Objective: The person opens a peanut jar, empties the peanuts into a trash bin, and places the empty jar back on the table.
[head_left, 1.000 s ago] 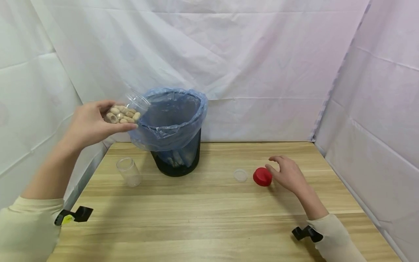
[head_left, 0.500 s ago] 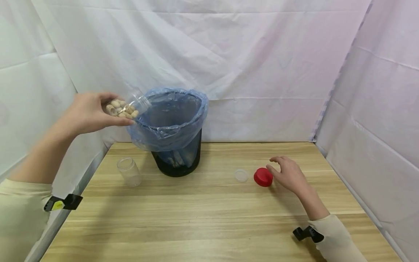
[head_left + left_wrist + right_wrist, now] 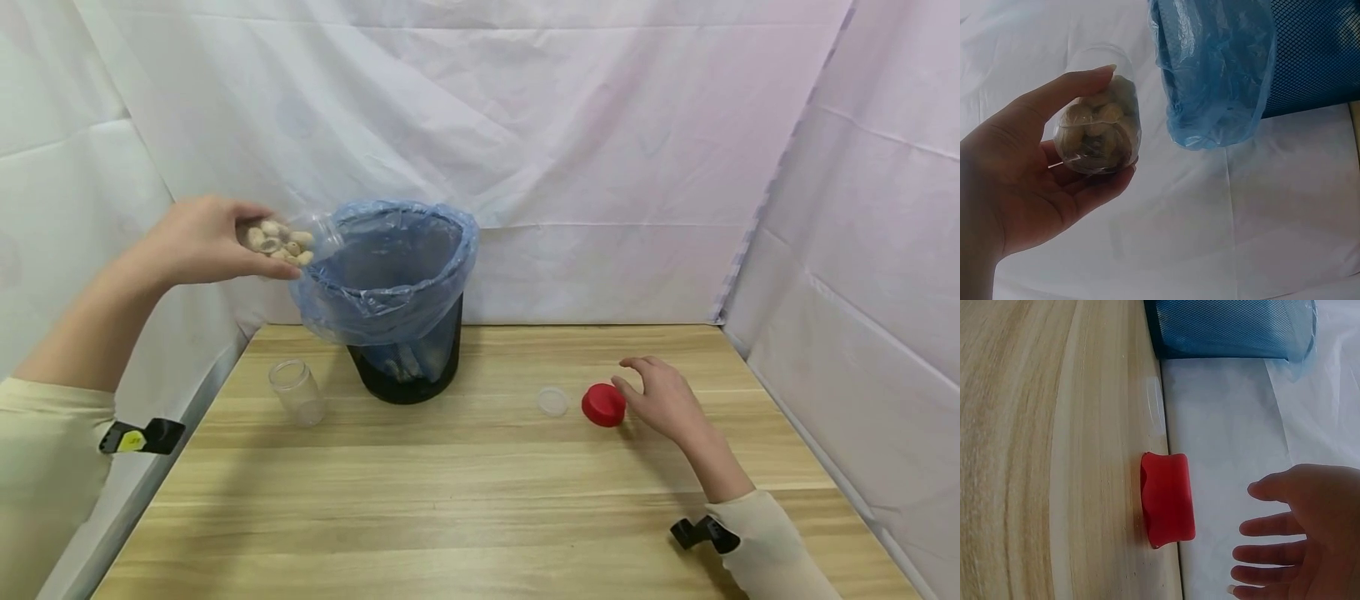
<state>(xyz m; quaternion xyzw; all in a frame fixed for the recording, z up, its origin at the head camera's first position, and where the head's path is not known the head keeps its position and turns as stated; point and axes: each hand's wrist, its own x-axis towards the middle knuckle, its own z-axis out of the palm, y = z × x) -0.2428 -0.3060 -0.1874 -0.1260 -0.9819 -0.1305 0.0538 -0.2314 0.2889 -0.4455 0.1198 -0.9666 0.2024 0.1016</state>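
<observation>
My left hand grips a clear plastic jar that is tilted, its mouth pointing right by the rim of the lined bin. Peanuts in their shells lie inside the jar; in the left wrist view the thumb and fingers wrap around the jar. The bin's blue bag folds out over its rim. Above the table at the right, my right hand hovers with relaxed, spread fingers and holds nothing. A red lid sits just left of it, apart from the fingers in the right wrist view.
A second clear jar stands on the wooden table, left of the black mesh bin. Beside the red lid lies a small translucent disc. White cloth hangs behind the table and along both sides.
My left hand has risen a little with the jar, which now leans closer to level. The peanuts are still inside. The right hand has stayed almost in place.
</observation>
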